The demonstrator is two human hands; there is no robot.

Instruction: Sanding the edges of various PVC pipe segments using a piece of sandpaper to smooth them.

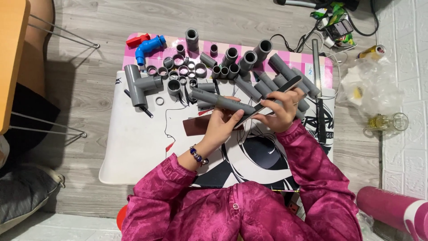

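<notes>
Nearest the camera, magenta sleeves [249, 205] fill the bottom of the view and cover the near edge of the small white table [129, 151], so that rim cannot be seen under them. The printed drawing on the tabletop is also partly covered by the arms.

Just beyond, the left hand [220, 125] is closed around a grey pipe [223, 102], which lies slanted with its left end free and its right end meeting the other hand; the palm side is turned away, so the grip underneath is hidden. A beaded bracelet [197, 156] sits on that wrist. The right hand [281, 114] pinches a long flat file [274, 98], dark on its face, laid across the pipe's right end; its lower end disappears behind the left fingers. A brown rectangular pad [198, 127] lies under the left hand, partly covered.

The left half of the tabletop is bare white surface out to its rounded edge.

Farther on, the far part of the table is crowded: a grey tee fitting [138, 85], short grey couplings and rings [180, 71], and a row of pipe lengths [267, 76] touching one another. A blue elbow valve [149, 47] with a red handle lies at the far left corner on a pink checked mat [307, 58]. To the right on the floor, crumpled clear plastic [374, 89] and a glass mug [388, 121] are hard to make out.
</notes>
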